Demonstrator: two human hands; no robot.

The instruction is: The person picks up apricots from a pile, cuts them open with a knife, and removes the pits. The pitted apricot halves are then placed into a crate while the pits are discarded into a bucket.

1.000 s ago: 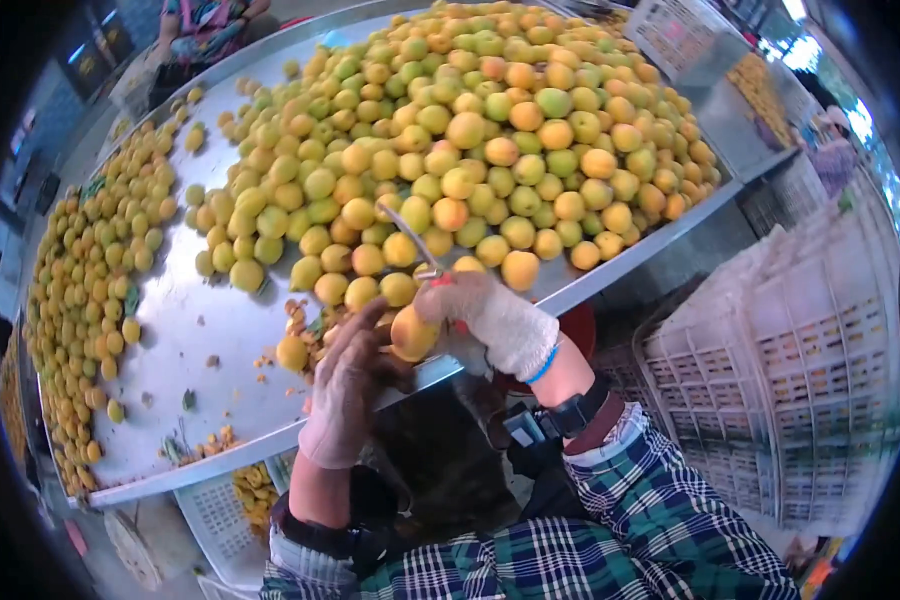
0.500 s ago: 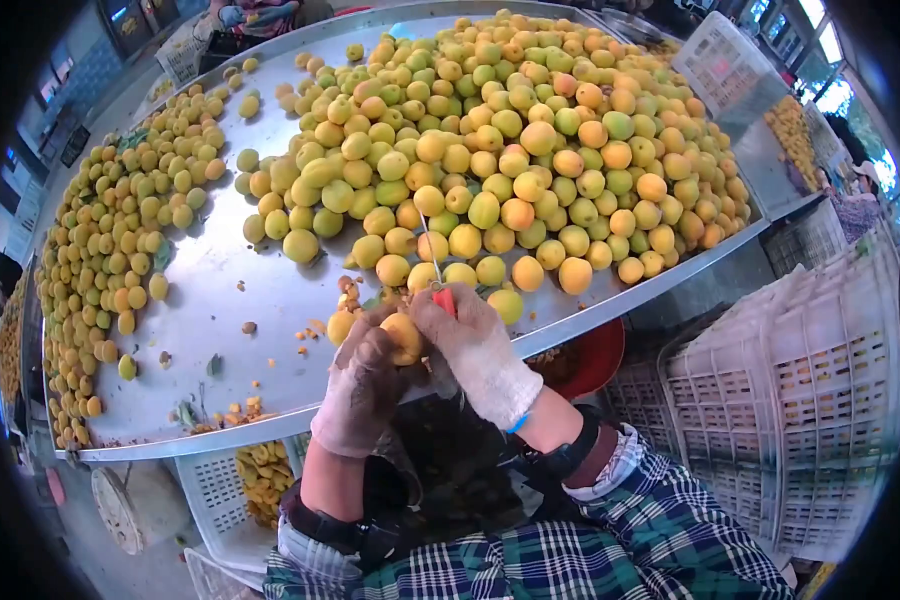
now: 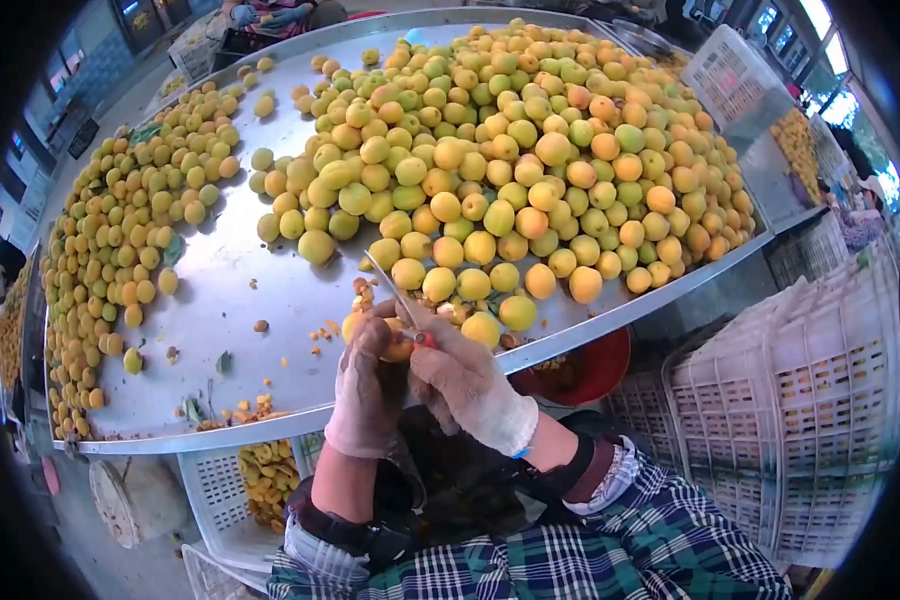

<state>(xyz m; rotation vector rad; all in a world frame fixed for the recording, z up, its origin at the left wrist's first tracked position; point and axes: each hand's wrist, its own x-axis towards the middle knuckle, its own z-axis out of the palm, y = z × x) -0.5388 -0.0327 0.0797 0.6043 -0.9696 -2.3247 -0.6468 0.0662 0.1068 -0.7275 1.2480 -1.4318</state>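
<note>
Both of my hands wear stained white gloves and meet over the near edge of the metal table. My left hand (image 3: 366, 375) is closed round an apricot (image 3: 398, 347), mostly hidden by the fingers. My right hand (image 3: 470, 375) grips a knife by its red handle (image 3: 424, 340), touching the fruit, with the thin blade (image 3: 390, 283) pointing up and left. A large heap of yellow-orange apricots (image 3: 530, 150) lies just beyond, and small fruit scraps (image 3: 325, 330) are scattered left of my hands.
Another apricot pile (image 3: 120, 250) covers the left of the metal table (image 3: 230, 310). Below the edge are a white crate (image 3: 215, 490) with cut fruit and a red basin (image 3: 600, 365). Stacked crates (image 3: 780, 400) stand at right. A person's gloved hands (image 3: 270, 17) show at the far edge.
The knife blade has swung from nearly upright to leaning left. My right hand has turned and shifted slightly down, and the apricot is now more covered by my fingers. The view has shifted slightly.
</note>
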